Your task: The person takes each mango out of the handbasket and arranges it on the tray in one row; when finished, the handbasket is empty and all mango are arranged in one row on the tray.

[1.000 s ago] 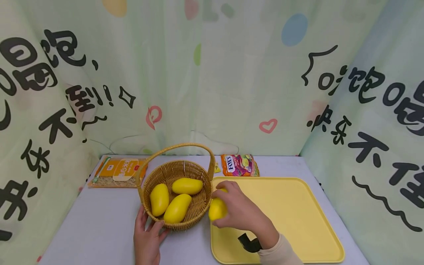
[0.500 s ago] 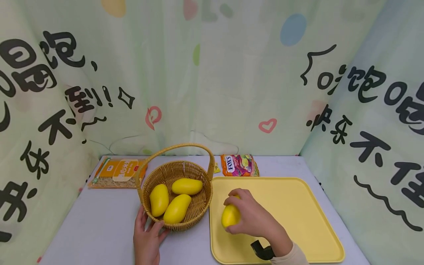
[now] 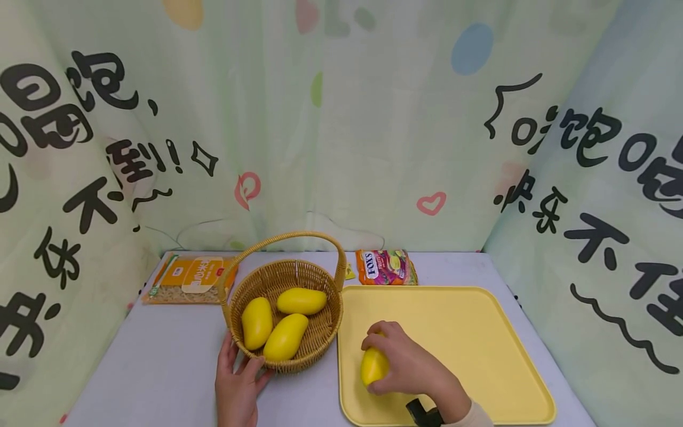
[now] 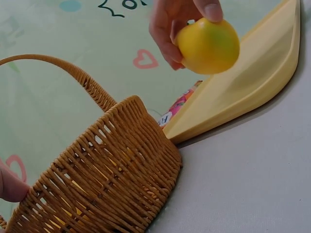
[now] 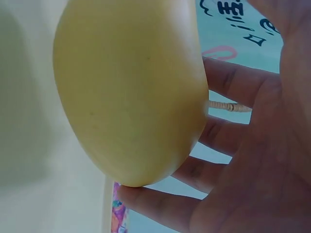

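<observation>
My right hand grips a yellow mango over the left part of the yellow tray. In the left wrist view that mango hangs above the tray, apart from it. Close up in the right wrist view, fingers curl along one side of the fruit. To the left stands a wicker basket with a tall handle; three mangoes lie inside. My left hand holds the basket's near left rim, and a fingertip shows on it in the left wrist view.
An orange bag of grain lies at the back left, partly behind the basket. A colourful candy bag lies behind the tray, beside a small yellow packet. Printed curtains enclose the white table.
My right hand has carried the mango from beside the basket's right rim to the right and nearer, over the tray. My left hand and the basket have stayed put.
</observation>
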`<state>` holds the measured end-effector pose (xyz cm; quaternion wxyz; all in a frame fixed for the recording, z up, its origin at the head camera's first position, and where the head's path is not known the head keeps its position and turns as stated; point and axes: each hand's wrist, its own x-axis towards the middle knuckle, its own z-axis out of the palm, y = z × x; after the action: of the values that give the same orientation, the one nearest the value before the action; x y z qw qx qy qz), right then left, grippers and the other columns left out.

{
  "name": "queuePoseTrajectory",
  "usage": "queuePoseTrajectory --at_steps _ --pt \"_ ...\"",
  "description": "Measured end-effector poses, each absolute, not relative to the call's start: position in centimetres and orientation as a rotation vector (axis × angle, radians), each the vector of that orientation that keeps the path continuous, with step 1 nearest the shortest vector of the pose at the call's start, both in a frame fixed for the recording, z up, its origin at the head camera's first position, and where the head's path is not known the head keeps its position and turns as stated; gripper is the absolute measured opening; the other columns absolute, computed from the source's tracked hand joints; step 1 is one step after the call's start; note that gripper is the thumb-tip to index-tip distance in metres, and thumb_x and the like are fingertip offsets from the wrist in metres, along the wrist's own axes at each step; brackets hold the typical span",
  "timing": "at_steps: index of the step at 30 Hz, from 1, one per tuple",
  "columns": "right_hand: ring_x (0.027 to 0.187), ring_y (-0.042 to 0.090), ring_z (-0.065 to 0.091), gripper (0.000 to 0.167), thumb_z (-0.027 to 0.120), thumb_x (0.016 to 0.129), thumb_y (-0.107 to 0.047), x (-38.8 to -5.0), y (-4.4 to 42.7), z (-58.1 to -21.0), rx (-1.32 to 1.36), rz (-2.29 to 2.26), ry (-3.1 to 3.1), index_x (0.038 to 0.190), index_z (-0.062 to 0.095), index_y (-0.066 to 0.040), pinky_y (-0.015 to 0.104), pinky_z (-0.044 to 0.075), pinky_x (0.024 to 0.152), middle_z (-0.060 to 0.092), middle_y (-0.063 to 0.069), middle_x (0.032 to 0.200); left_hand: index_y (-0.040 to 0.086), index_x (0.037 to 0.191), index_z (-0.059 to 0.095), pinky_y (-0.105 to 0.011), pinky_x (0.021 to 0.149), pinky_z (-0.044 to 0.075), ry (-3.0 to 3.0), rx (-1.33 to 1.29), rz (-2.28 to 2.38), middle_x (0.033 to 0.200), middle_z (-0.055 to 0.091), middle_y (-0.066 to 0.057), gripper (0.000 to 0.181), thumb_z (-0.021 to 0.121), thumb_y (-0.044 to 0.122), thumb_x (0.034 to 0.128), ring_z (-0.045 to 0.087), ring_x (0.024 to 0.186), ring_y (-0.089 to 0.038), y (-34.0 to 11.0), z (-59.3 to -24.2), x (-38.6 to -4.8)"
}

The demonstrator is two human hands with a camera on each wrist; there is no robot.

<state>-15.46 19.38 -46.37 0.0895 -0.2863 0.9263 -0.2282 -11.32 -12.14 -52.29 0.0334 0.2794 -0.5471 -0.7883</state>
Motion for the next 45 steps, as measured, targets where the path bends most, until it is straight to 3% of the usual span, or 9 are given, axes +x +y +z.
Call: queuePoseTrajectory --at_steps 15,40,45 --pt "0.123 0.023 0.047 0.054 0.090 0.072 -0.035 -15.9 18.5 -48.4 -0.941 -0.625 2.666 0.120 0.072 -0.018 0.033 0.054 0.100 0.056 -0.001 0.131 0.032 0.172 0.002 -0.050 0.095 0.062 -1.695 0.834 -2.421 0.180 0.000 -0.010 0.100 0.063 0.000 0.0994 0.031 0.152 -0.042 -12.1 -52.2 -11.2" --pt "0.139 0.030 0.046 0.058 0.089 0.077 -0.039 -16.4 17.9 -48.6 -0.984 -0.594 2.628 0.128 0.070 -0.019 0.043 0.053 0.111 0.053 0.010 0.150 0.034 0.172 0.003 -0.050 0.096 0.061 -1.688 0.812 -2.425 0.180 0.002 -0.009 0.099 0.063 0.002 0.1004 0.034 0.151 -0.040 -12.2 -52.5 -11.1" --pt "0.146 0.035 0.043 0.062 0.089 0.077 -0.044 -16.3 17.7 -48.6 -0.971 -0.601 2.627 0.132 0.069 -0.020 0.051 0.051 0.114 0.052 0.011 0.154 0.034 0.172 0.002 -0.049 0.095 0.062 -1.680 0.805 -2.431 0.180 0.002 -0.009 0.099 0.063 0.002 0.1003 0.033 0.152 -0.040 -12.3 -52.6 -11.1"
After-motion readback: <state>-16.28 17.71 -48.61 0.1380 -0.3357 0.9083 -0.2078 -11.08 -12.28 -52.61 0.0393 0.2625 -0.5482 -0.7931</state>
